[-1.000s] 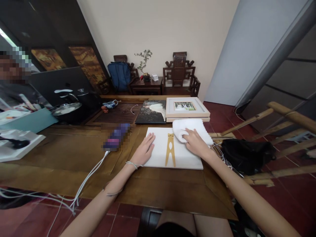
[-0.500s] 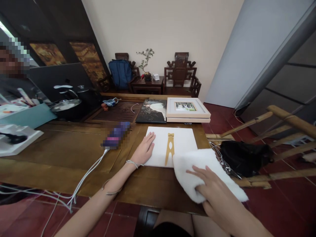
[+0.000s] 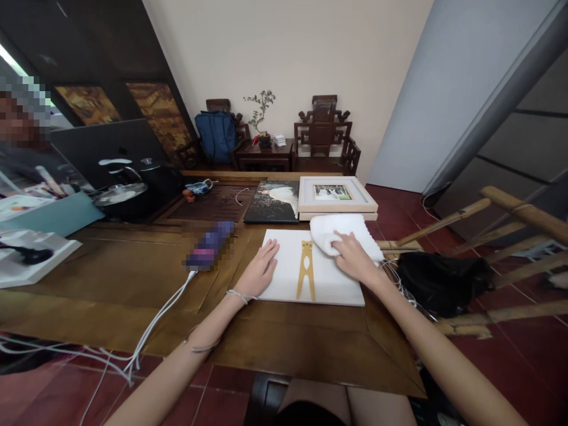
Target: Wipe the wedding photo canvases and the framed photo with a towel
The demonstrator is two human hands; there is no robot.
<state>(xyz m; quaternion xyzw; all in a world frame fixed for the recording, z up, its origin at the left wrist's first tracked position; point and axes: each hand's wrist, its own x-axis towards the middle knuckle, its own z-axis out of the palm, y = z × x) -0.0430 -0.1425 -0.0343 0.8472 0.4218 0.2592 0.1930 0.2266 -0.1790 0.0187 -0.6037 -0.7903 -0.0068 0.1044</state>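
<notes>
On the wooden table [image 3: 266, 340] lies a flat white board [image 3: 284, 278] with a gold, A-shaped figure [image 3: 306, 269] on its face. My left hand [image 3: 261, 269] rests flat on the board's left edge, fingers stretched out and holding nothing. A folded white cloth [image 3: 346, 228] is under my right hand [image 3: 355, 257], whose fingers are bent into it at the board's upper right corner. The cloth covers that corner and hangs past the right edge.
Behind the board lie a dark photo panel [image 3: 273, 201] and stacked pale picture frames [image 3: 339, 198]. A phone [image 3: 208, 245] with white cables is to the left. A black bag [image 3: 444, 284] sits on a bamboo chair [image 3: 510, 201] at right. Another person [image 3: 20, 118] is at far left.
My right hand has moved the white cloth away from me, from the board's near right corner to its far right corner, uncovering the near part. My left hand has stayed put.
</notes>
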